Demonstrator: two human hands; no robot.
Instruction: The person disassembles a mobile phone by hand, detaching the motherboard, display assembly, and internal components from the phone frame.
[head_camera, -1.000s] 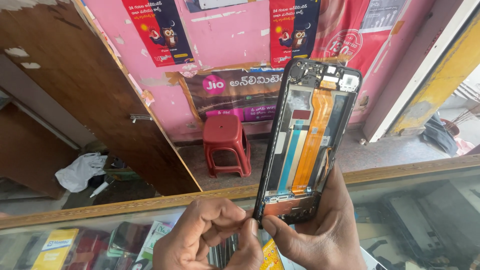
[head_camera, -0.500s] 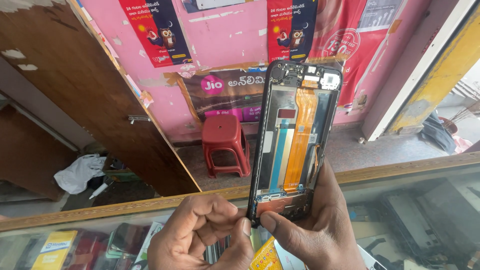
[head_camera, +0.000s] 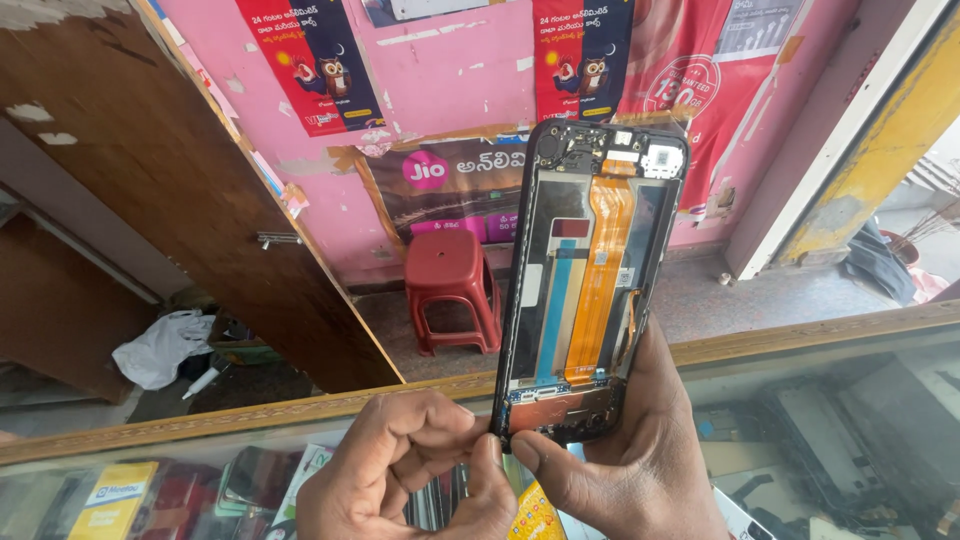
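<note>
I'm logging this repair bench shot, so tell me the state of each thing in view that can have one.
Phone frame: back off, held upright, orange and blue flex cables exposed.
Right hand: closed around the frame's lower end, thumb across the bottom.
Left hand: fingers curled, thumb tip at the frame's bottom left corner.
Red stool: upright on the floor.
Wooden door: swung open.
White bag: crumpled on the floor.

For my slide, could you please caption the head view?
Right hand holds an opened phone frame upright; left hand pinches its bottom corner.
</note>
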